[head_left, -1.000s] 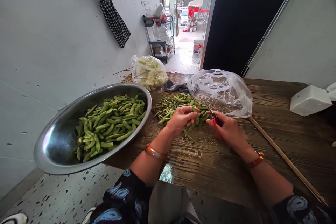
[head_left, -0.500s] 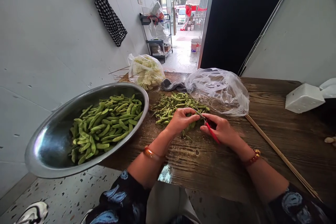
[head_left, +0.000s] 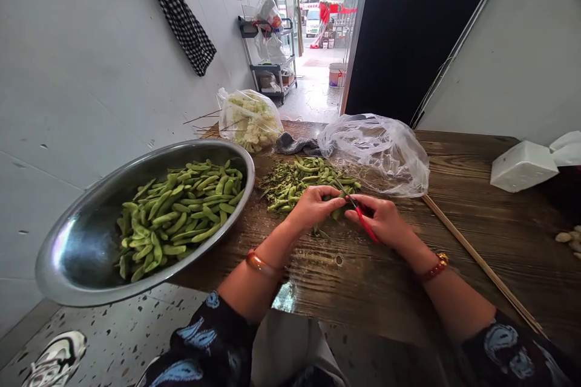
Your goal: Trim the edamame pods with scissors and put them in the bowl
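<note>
Red-handled scissors are gripped in my right hand, their blades pointing up and left across the fingertips of my left hand. The left thumb and fingers are pinched together, and a green edamame pod shows just beneath them, mostly hidden. Just beyond both hands, a pile of edamame pods with trimmed bits lies on the wooden table. To the left, a large steel basin holds many more edamame pods.
Behind the pile are a bag of cauliflower pieces, a grey cloth and a crumpled clear plastic bag. Thin wooden sticks lie along the right side. A white tissue box stands at the far right. The basin overhangs the table's left edge.
The hands stay close together in nearly the same place, with the scissor blades now nearer the left fingertips. The view has shifted slightly.
</note>
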Action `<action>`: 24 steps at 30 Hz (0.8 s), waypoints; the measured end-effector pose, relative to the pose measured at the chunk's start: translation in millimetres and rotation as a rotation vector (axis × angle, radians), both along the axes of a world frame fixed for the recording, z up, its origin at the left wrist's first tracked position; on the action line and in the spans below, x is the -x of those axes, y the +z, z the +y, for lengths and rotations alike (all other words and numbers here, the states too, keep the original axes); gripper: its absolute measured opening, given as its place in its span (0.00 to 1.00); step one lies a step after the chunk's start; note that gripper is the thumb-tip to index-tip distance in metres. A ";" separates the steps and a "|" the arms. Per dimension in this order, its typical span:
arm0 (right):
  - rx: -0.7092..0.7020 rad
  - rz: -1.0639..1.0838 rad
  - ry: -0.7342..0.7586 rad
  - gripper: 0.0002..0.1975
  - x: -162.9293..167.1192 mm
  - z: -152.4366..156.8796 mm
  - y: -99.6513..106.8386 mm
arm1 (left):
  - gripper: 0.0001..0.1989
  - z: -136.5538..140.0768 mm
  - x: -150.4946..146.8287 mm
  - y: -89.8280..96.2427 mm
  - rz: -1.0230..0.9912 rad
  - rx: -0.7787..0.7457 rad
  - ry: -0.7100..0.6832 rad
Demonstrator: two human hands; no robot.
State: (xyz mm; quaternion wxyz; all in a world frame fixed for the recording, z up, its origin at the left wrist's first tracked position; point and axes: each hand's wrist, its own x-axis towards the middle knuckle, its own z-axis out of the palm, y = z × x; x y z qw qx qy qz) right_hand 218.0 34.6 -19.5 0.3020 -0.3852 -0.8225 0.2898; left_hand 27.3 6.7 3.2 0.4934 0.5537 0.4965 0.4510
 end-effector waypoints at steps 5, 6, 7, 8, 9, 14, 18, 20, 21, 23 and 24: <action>0.037 -0.005 0.005 0.21 1.7 -0.4 -0.9 | 0.09 3.5 1.6 -2.2 0.068 -0.095 0.059; 0.037 -0.004 0.000 0.21 2.2 -0.7 -0.5 | 0.10 3.9 2.1 -2.6 0.038 -0.085 0.069; 0.037 0.001 -0.009 0.21 2.7 -1.0 0.0 | 0.11 4.3 2.6 -3.2 -0.014 -0.061 0.079; 0.036 0.010 -0.025 0.22 3.1 -1.2 0.6 | 0.12 4.7 3.4 -3.7 -0.083 -0.029 0.095; 0.036 0.018 -0.046 0.23 3.5 -1.4 1.2 | 0.13 5.2 4.3 -4.2 -0.162 0.004 0.119; 0.023 0.033 -0.108 0.26 4.7 -1.7 2.2 | 0.17 8.6 10.0 -4.6 -0.461 0.079 0.188; -0.002 0.042 -0.100 0.28 5.3 -2.0 -0.1 | 0.18 9.4 10.9 -3.4 -0.527 0.089 0.182; -0.021 0.046 -0.090 0.27 5.5 -2.2 -1.5 | 0.18 8.9 9.7 -3.3 -0.528 0.092 0.179; -0.027 0.047 -0.086 0.27 5.6 -2.3 -2.0 | 0.18 8.5 8.9 -3.5 -0.527 0.094 0.176; -0.033 0.048 -0.081 0.26 5.8 -2.7 -2.3 | 0.18 7.8 7.3 -4.2 -0.516 0.099 0.163; -0.035 0.051 -0.082 0.26 5.9 -2.9 -2.2 | 0.18 7.5 6.4 -4.7 -0.505 0.103 0.156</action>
